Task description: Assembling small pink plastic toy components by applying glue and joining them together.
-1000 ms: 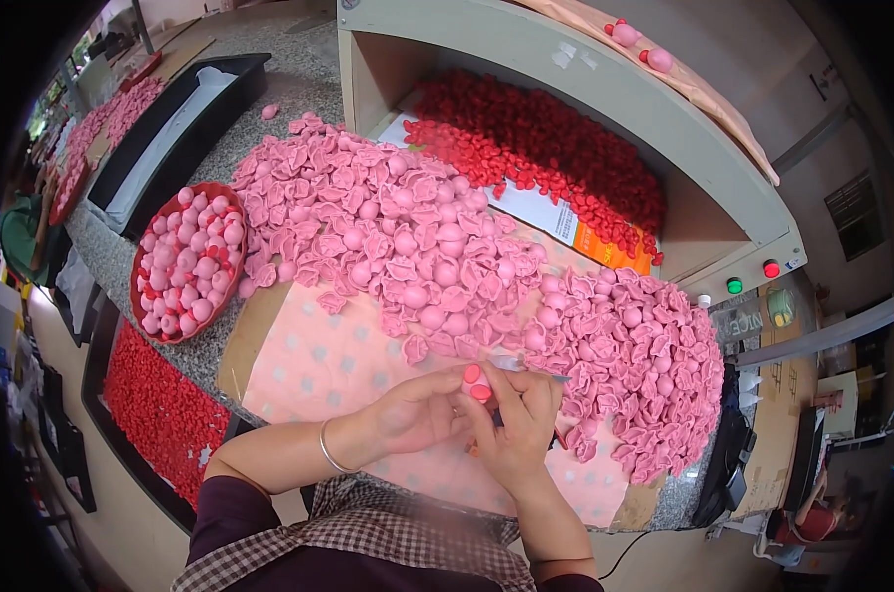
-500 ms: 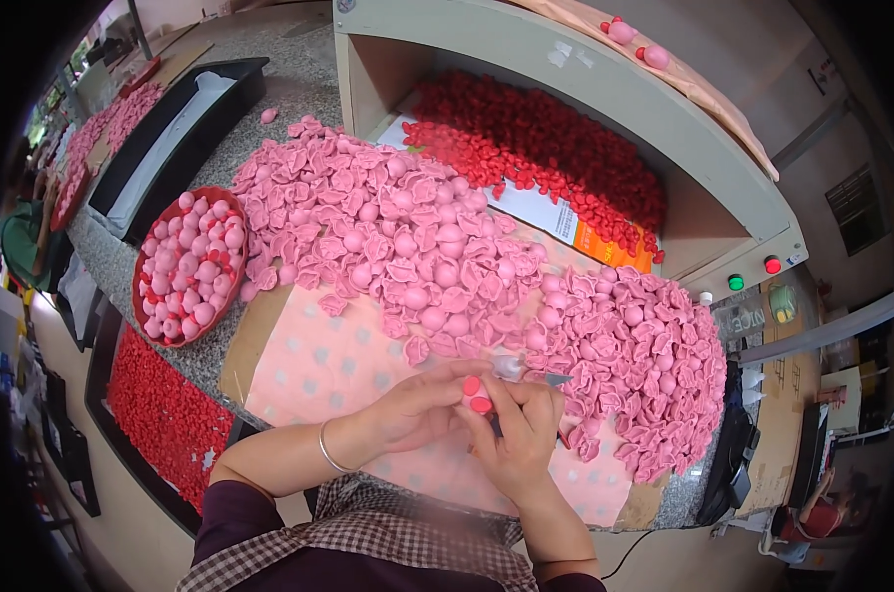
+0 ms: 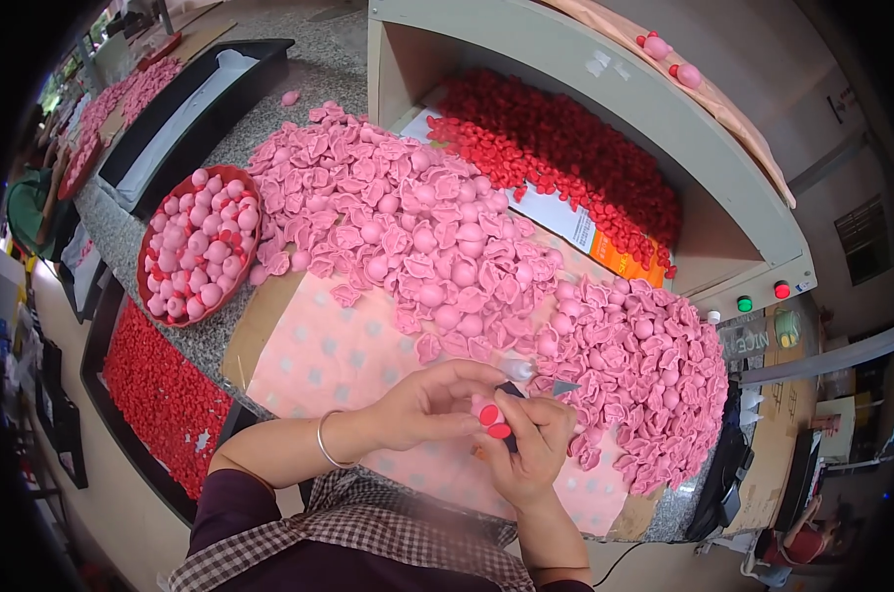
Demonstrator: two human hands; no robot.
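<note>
My left hand (image 3: 429, 403) and my right hand (image 3: 528, 444) meet over a pink dotted sheet (image 3: 329, 357) at the counter's near edge. Between their fingers sits a small pink rubber piece with red spots (image 3: 489, 416). My right hand also grips a dark-handled tool whose metal tip (image 3: 563, 389) points right. Just beyond the hands lies a big heap of pink rubber caps (image 3: 437, 257), stretching from the far left to the right.
A red round tray (image 3: 198, 247) of pink balls stands to the left. A grey shelf (image 3: 605, 109) holds a pile of red pieces (image 3: 556, 158). A black bin of red pieces (image 3: 161, 395) sits below the counter. Green and red buttons (image 3: 763, 296) are at right.
My hands have stayed in place over the sheet, turning the small pink piece between the fingers; the tool tip now shows to the right.
</note>
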